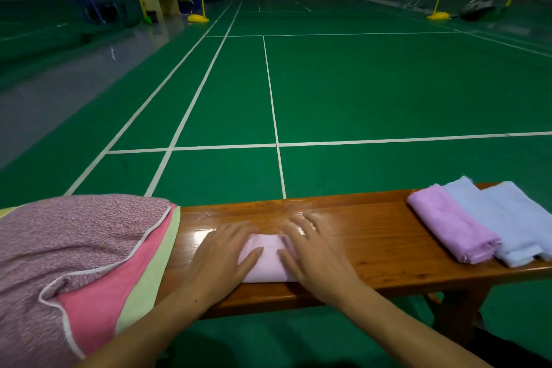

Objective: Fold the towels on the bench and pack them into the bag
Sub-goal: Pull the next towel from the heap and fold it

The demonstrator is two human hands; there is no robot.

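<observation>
A small folded pale pink towel [268,260] lies in the middle of the wooden bench [373,233]. My left hand [222,257] presses flat on its left side with straight fingers. My right hand [313,251] lies flat on its right side, fingers spread. At the bench's left end sits the bag [74,248], of speckled mauve cloth with pink and pale green panels and white piping. At the right end a folded purple towel [451,225] lies beside a folded light blue towel [507,218].
The bench stands on a green badminton court floor [358,92] with white lines. Yellow net posts [198,18] and a net stand far off. Bare bench wood shows between the pink towel and the purple one.
</observation>
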